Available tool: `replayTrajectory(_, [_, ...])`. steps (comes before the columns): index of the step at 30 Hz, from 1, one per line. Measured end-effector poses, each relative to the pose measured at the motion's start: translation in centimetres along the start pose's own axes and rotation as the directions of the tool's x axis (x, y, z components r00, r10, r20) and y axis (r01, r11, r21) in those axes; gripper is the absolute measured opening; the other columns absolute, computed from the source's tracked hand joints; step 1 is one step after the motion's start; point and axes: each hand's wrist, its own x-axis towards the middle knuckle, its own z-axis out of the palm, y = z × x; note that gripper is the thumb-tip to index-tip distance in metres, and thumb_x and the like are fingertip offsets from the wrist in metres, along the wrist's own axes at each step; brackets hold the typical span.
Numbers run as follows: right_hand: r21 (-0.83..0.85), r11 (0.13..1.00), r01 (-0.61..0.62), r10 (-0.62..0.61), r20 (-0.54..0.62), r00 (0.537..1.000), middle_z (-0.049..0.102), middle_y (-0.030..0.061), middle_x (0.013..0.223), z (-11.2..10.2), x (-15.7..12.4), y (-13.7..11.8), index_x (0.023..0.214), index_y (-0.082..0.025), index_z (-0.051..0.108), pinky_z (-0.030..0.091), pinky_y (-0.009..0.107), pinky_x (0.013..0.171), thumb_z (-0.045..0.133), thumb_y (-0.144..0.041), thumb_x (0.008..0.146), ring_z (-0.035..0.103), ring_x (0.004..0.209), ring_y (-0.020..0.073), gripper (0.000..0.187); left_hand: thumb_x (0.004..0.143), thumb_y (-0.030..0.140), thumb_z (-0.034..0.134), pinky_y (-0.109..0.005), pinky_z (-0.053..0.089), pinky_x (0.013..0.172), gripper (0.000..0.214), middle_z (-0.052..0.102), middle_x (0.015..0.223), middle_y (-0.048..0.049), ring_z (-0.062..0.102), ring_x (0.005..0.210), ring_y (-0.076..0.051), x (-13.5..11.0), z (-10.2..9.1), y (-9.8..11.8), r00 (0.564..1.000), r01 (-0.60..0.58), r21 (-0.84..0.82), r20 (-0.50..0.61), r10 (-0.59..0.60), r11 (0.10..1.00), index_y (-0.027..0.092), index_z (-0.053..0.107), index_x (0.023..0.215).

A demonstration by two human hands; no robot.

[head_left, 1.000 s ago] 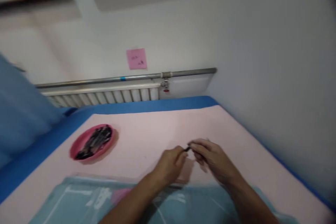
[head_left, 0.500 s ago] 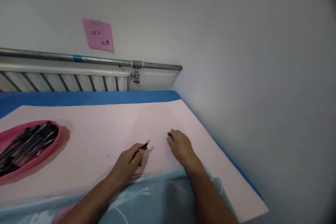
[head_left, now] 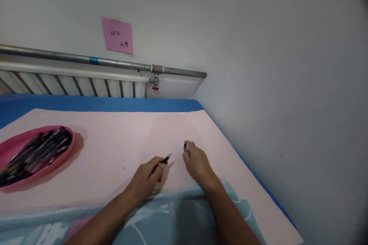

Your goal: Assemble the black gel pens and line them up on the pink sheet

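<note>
My left hand [head_left: 147, 174] is closed around a black pen [head_left: 166, 159], its bare metallic tip pointing up and to the right. A short distance to the right, my right hand [head_left: 197, 162] pinches a small dark pen cap [head_left: 185, 147] between thumb and fingers. Most of the cap is hidden by the fingers, so its kind is judged from the small dark end showing. A gap separates the two hands, both just above the pale pink tabletop [head_left: 123, 138]. Left of them lies a pink tray [head_left: 74, 143] with several dark pens [head_left: 43, 153] in it.
Blue edging [head_left: 129, 105] runs along the back of the table. Behind it are a white radiator [head_left: 66, 84], a metal pipe [head_left: 123, 63] and a valve [head_left: 155, 80]. A pink note [head_left: 117, 36] is on the wall. Blue patterned cloth [head_left: 161, 218] covers the near edge.
The view has shifted, so the tray, note and pipe appear farther right. My right hand has turned slightly, showing more of the dark cap. My left hand keeps its hold on the pen.
</note>
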Motion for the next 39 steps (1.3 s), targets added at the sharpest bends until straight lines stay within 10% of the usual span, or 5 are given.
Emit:
replayTrajectory(4, [0.763, 0.642, -0.073, 0.086, 0.024, 0.996, 0.056, -0.0038, 0.061, -0.2, -0.3, -1.4, 0.112, -0.020, 0.043, 0.038, 0.021, 0.040, 0.048, -0.027, 0.075, 0.052, 0.046, 0.0122, 0.038, 0.082, 0.035, 0.036, -0.022, 0.031, 0.052, 0.031, 0.050, 0.056, 0.0039, 0.043, 0.052, -0.011, 0.0, 0.0, 0.0, 1.000, -0.007, 0.013, -0.006, 0.007, 1.000, 0.018, 0.057, 0.097])
replayTrajectory(8, [0.939, 0.339, -0.061, 0.050, 0.046, 0.998, 0.057, -0.0033, 0.060, -0.1, -0.9, -3.0, 0.099, -0.019, 0.044, 0.041, 0.020, 0.039, 0.058, -0.028, 0.070, 0.055, 0.050, 0.0126, 0.033, 0.083, 0.035, 0.035, -0.022, 0.031, 0.053, 0.031, 0.049, 0.055, 0.0039, 0.043, 0.053, -0.012, 0.1, 0.0, 0.2, 1.000, -0.018, 0.023, -0.002, 0.018, 1.000, 0.018, 0.057, 0.095])
replayTrajectory(28, [0.794, 0.598, -0.108, -0.201, 0.279, 0.939, 0.056, -0.0059, 0.057, 1.2, -1.7, -2.6, 0.090, -0.019, 0.050, 0.035, 0.016, 0.034, 0.051, -0.030, 0.077, 0.047, 0.037, 0.0067, 0.017, 0.082, 0.039, 0.042, -0.021, 0.035, 0.054, 0.033, 0.057, 0.068, 0.0015, 0.048, 0.059, -0.011, -0.1, -0.1, 0.4, 0.997, -0.071, -0.009, 0.034, 0.071, 0.997, 0.018, 0.054, 0.103])
replayTrajectory(39, [0.727, 0.660, -0.188, -0.184, 0.399, 0.898, 0.048, -0.0054, 0.047, 1.8, -1.2, -2.6, 0.078, -0.019, 0.051, 0.032, 0.019, 0.032, 0.055, -0.047, 0.074, 0.043, 0.036, 0.0096, 0.028, 0.085, 0.034, 0.033, -0.025, 0.041, 0.061, 0.031, 0.065, 0.078, -0.0066, 0.056, 0.068, -0.016, 0.1, 0.0, 0.2, 0.991, -0.111, 0.356, -0.025, 0.128, 0.928, 0.018, 0.059, 0.089])
